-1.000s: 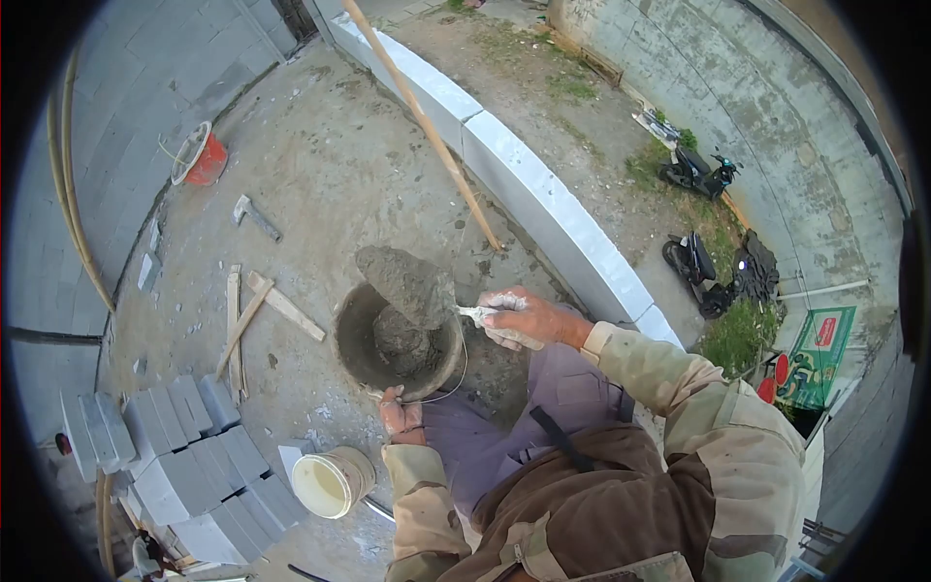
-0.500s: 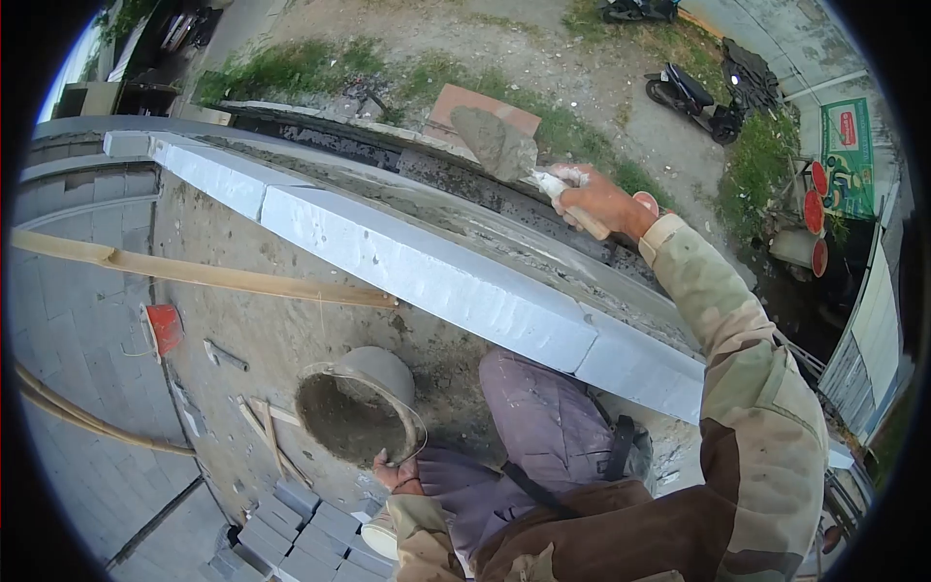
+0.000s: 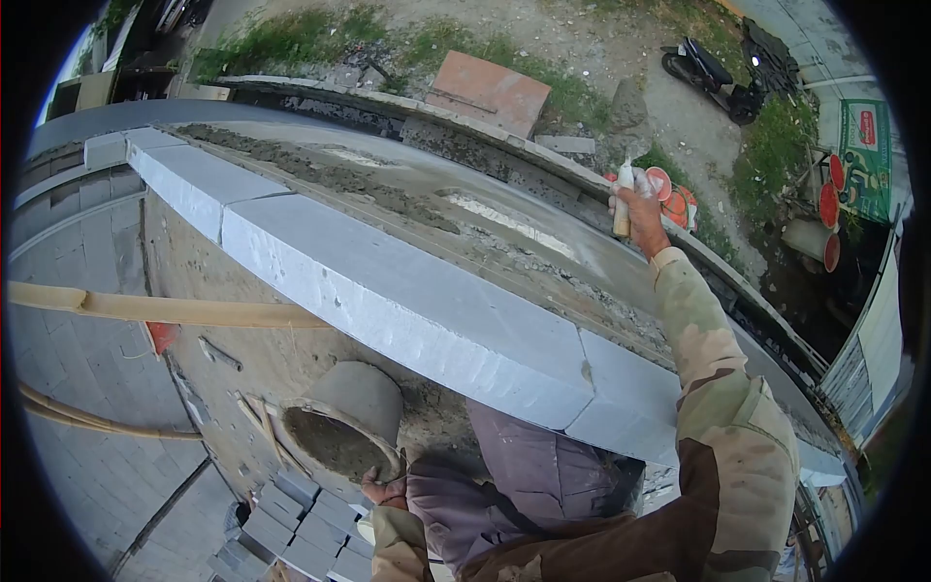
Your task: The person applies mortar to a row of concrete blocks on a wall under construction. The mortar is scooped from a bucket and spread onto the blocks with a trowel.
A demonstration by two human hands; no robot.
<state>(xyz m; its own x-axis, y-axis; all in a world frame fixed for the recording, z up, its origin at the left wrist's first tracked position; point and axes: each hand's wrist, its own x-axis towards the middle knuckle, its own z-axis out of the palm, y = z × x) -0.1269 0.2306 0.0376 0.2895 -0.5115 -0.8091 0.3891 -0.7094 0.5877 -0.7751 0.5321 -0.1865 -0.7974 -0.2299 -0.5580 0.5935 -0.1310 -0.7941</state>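
My right hand (image 3: 640, 211) is stretched out past the wall, its fingers wrapped round the pale handle of a trowel (image 3: 624, 199). The trowel points away from me; its grey blade blends into the ground behind. Low by my knee, my left hand (image 3: 385, 488) grips the rim of a tilted grey bucket (image 3: 361, 393), with grey mortar (image 3: 335, 444) inside. Between my hands runs a low row of pale blocks (image 3: 407, 301). Wet mortar (image 3: 339, 189) lies in a rough strip along the ledge beyond the blocks.
A wooden pole (image 3: 184, 307) reaches in from the left to the blocks. Grey blocks (image 3: 301, 524) are stacked at lower left, beside thin wooden sticks (image 3: 264, 432). Beyond the ledge are a reddish board (image 3: 490, 92), red-orange buckets (image 3: 679, 206) and a parked motorbike (image 3: 713, 78).
My right hand has swung right with the trowel, whose blade was over the reddish board. My left hand stays at the bucket rim. The view has shifted slightly.
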